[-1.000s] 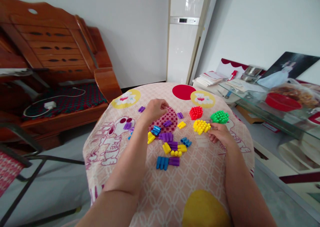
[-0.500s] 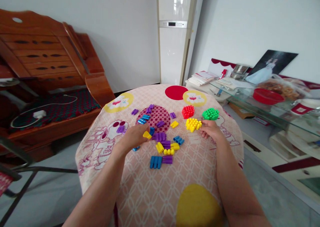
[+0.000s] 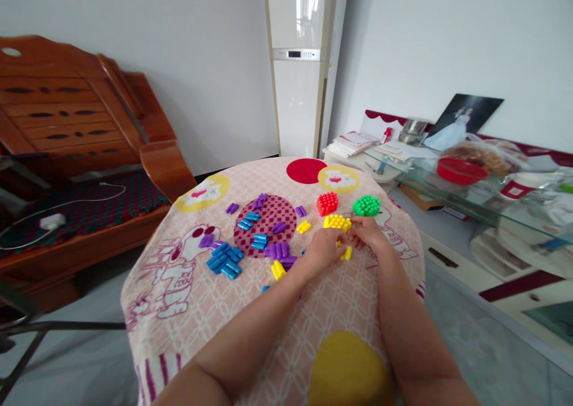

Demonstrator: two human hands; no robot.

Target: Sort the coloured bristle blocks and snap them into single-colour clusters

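My left hand (image 3: 327,246) reaches across to the right, fingers bent down around a small yellow plastic block (image 3: 346,252) that shows partly under them. Close beside it, my right hand (image 3: 366,233) has its fingers curled, with the fingertips against the right edge of a cluster of yellow studded blocks (image 3: 336,222). Behind stand a red cluster (image 3: 327,203) and a green cluster (image 3: 366,205) of similar blocks. Purple blocks (image 3: 276,250) and a yellow block (image 3: 278,270) lie left of my left forearm, which hides some others.
A heap of blue blocks (image 3: 224,260) lies at the left of the round, cloth-covered table (image 3: 250,358). More blue blocks (image 3: 259,242) and a yellow one (image 3: 303,227) are scattered mid-table. A glass-topped cabinet (image 3: 505,200) is on the right, a wooden bench (image 3: 67,227) on the left.
My left hand has moved right with the yellow block, from the scattered pieces to beside my right hand. Blue blocks now lie heaped at the left. My right hand has stayed by the yellow cluster.
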